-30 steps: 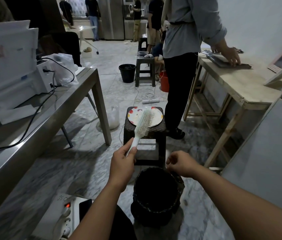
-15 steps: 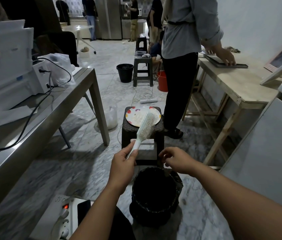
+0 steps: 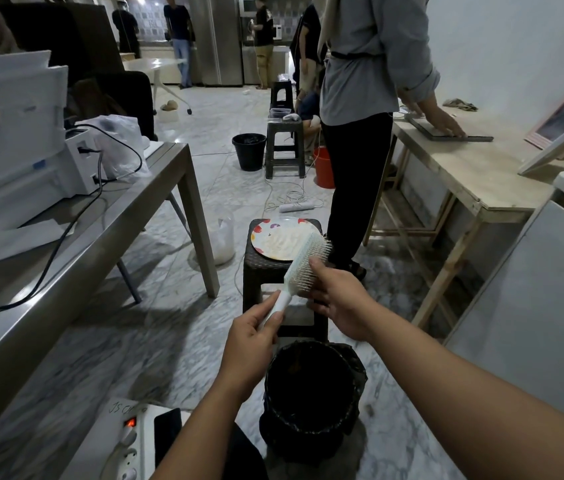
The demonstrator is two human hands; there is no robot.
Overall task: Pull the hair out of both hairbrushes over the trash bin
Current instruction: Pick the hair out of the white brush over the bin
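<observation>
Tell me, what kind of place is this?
Probably a shared workroom or makeshift studio in a large tiled hall, not a home bathroom: a plywood workbench, a metal table holding a printer, and plastic stools and buckets spread across the marble floor.

brush (image 3: 303, 265): white
bin (image 3: 311, 396): black, black liner
plate (image 3: 275, 242): white, red and purple spots
stool (image 3: 259, 271): dark brown weave
floor (image 3: 176, 327): grey-veined white marble
bucket (image 3: 323, 167): orange-red
</observation>
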